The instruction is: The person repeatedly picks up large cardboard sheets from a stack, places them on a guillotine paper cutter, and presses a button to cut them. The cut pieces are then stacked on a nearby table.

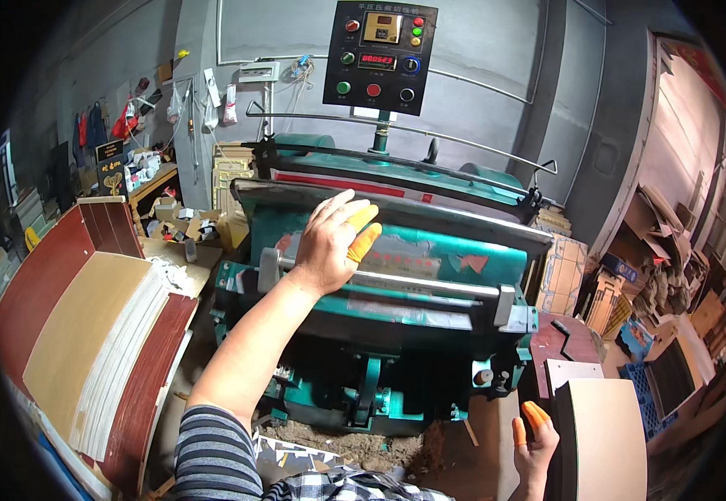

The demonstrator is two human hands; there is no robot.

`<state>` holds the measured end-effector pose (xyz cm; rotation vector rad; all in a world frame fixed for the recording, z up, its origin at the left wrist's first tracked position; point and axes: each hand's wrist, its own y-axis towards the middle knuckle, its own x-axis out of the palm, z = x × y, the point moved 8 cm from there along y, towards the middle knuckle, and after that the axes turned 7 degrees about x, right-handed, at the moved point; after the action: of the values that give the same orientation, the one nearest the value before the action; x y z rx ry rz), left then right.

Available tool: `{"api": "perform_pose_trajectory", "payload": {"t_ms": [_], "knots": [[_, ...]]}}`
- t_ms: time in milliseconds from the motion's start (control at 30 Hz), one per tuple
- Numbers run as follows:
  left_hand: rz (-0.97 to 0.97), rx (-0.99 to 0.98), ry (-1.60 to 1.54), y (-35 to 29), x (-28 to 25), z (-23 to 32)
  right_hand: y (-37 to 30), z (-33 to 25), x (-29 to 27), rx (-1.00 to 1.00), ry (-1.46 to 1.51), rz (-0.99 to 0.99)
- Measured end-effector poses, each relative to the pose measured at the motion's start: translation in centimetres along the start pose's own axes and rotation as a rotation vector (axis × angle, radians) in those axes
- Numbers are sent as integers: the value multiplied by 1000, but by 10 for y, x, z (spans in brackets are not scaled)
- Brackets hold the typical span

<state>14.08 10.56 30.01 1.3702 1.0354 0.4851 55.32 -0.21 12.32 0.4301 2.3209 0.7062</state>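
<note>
My left hand is raised over the front of a green press-like machine. Its fingers are stretched out, with orange finger covers on the thumb and a finger, and nothing shows in it. Behind the fingertips runs the machine's long plate edge; I cannot tell whether they touch it. Just below the hand is a shiny metal bar. Low at the right, my right hand has its covered thumb and finger apart and holds nothing visible. Beside it stands a stack of tan board sheets.
A control panel with buttons and lit digits rises behind the machine. At the left, a curved-looking reddish-brown rack holds tan and white sheets. A black handle lies on the reddish side table. Scraps litter the floor.
</note>
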Motion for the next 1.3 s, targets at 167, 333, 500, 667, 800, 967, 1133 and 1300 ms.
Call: {"api": "perform_pose_trajectory", "payload": {"t_ms": [167,333,500,667,800,967,1133,1300], "knots": [[-254,-190,116,-30,32,-29,2,-18,-6,-113,24,74],[-733,-484,178,-128,75,-70,5,-28,0,-142,82,81],[-1238,-662,197,-285,69,-76,-9,-34,33,-105,171,-44],[-1412,-616,41,-364,25,-15,-13,-28,120,43,130,-355],[-1478,-435,-63,-347,-39,54,-34,-17,193,-148,-342,-714],[-1248,-296,2,-311,-130,81,-81,-57,182,-397,-305,-912],[-991,-246,-53,-295,-152,44,-87,-71,171,-305,-446,-680],[-1025,-358,-7,-245,-203,-30,-81,-113,219,-390,-283,-519]]}}
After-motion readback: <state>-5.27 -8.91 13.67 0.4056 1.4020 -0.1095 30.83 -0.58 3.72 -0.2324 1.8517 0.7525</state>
